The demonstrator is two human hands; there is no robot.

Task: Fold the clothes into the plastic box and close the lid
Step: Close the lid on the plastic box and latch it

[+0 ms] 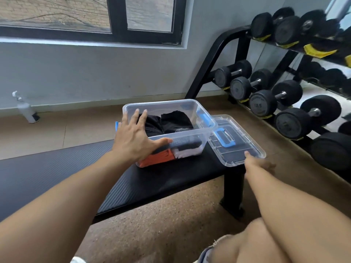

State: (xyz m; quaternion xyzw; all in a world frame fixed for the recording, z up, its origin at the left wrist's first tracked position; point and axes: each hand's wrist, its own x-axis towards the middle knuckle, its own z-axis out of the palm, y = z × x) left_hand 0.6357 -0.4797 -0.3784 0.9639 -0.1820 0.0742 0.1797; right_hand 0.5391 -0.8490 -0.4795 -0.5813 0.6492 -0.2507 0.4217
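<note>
A clear plastic box (190,108) with blue latches stands open on a black bench (171,179). Folded clothes fill it: black pieces (171,121) on top, grey, orange (161,158) and white ones showing through the front wall. My left hand (133,137) lies spread on the box's near left corner, fingers straight, thumb along the front rim. The clear lid (237,141) with a blue handle lies flat to the right of the box, overhanging the bench end. My right hand (256,164) pinches the lid's near edge, thumb on top, fingers underneath and mostly hidden.
A black rack of dumbbells (275,99) runs along the right side, close to the lid. A dark floor mat (47,168) lies left of the bench. A white spray bottle (26,109) stands by the wall under the window. My knee (256,243) is at bottom right.
</note>
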